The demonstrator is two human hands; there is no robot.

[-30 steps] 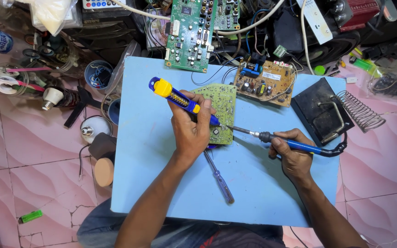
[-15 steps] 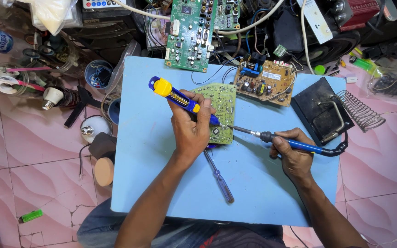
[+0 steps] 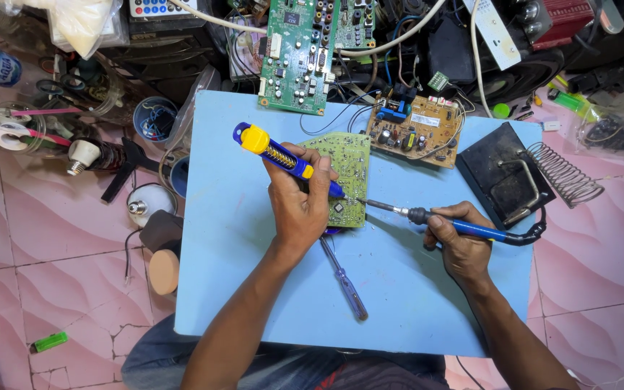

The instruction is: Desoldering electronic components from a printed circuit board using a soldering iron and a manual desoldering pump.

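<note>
Bright, even light — sharp, soft shadows

Pump, iron and board under the hands

Blue-yellow solder pump (image 3: pixel 283 155) slants in the left fist; blue-handled iron (image 3: pixel 471 227) lies level in the right; both tips meet on the green board (image 3: pixel 348 166), flat beside the left fingers.

A single head-worn camera looks almost straight down from above the person, close enough that the light blue table (image 3: pixel 240 274) fills the middle of the frame. Both forearms enter from the bottom edge, so the person sits at the near side. The top of the frame faces away from the person, onto a clutter of circuit boards (image 3: pixel 299 54). Pink floor tiles (image 3: pixel 45 217) show on both sides.
</note>
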